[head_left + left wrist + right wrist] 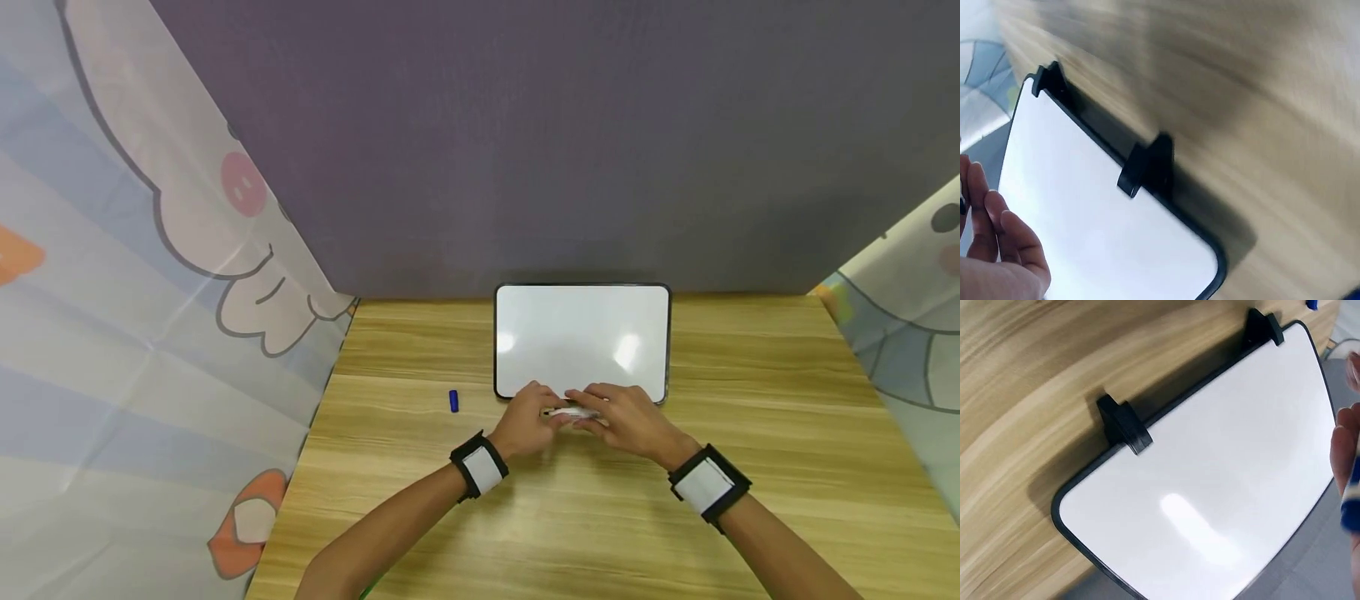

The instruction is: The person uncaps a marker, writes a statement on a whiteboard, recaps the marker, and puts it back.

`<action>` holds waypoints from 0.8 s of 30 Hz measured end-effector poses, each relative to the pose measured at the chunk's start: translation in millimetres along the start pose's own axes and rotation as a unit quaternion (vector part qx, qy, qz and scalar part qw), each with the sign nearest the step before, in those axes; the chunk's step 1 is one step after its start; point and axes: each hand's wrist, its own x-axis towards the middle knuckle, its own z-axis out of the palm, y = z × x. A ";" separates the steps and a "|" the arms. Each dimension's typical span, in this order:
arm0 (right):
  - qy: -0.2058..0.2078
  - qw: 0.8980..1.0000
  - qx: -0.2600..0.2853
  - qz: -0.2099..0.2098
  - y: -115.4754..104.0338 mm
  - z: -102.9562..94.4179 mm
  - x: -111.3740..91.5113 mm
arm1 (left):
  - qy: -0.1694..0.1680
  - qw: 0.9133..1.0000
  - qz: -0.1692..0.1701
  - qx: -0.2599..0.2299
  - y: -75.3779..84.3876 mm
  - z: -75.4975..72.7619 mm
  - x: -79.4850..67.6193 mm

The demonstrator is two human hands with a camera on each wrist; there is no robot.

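Observation:
Both hands meet just in front of the whiteboard's near edge, with a white marker lying crosswise between them. My left hand pinches it near its dark tip, between thumb and forefinger. My right hand grips the other end; in the right wrist view a blue end sticks out past the fingers. A blue marker cap lies on the table left of the board. The black-framed whiteboard has a blank white face, with black clips along its lower edge.
A wood-grain table bears everything. Behind the whiteboard rises a grey panel. Printed cloth with cartoon figures hangs at the left, and more cloth hangs at the right. Each wrist wears a black band.

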 end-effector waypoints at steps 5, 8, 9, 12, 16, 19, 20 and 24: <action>-0.001 0.990 0.098 0.106 0.7 -10.1 5.7 | -0.001 0.985 -0.065 -0.158 -5.1 -5.5 0.3; 0.008 0.959 0.209 0.193 1.6 -13.8 9.6 | -0.005 0.966 -0.082 -0.244 -6.9 -7.1 1.7; 0.011 0.945 0.246 0.218 1.8 -14.8 11.2 | -0.006 0.959 -0.083 -0.270 -7.4 -7.4 2.2; 0.022 0.908 0.327 0.262 2.9 -16.9 14.6 | -0.009 0.939 -0.082 -0.335 -7.8 -8.2 3.6; 0.033 0.876 0.391 0.280 3.2 -18.5 17.9 | -0.006 0.921 -0.074 -0.384 -3.0 -14.7 3.8; 0.037 0.865 0.409 0.288 2.3 -17.6 19.6 | -0.009 0.916 -0.072 -0.394 5.1 -23.1 3.3; 0.036 0.864 0.410 0.292 1.5 -17.2 20.3 | -0.010 0.916 -0.071 -0.394 8.1 -25.8 3.2; 0.023 0.858 0.415 0.302 -2.3 -15.0 23.3 | -0.009 0.916 -0.063 -0.395 15.2 -30.9 2.3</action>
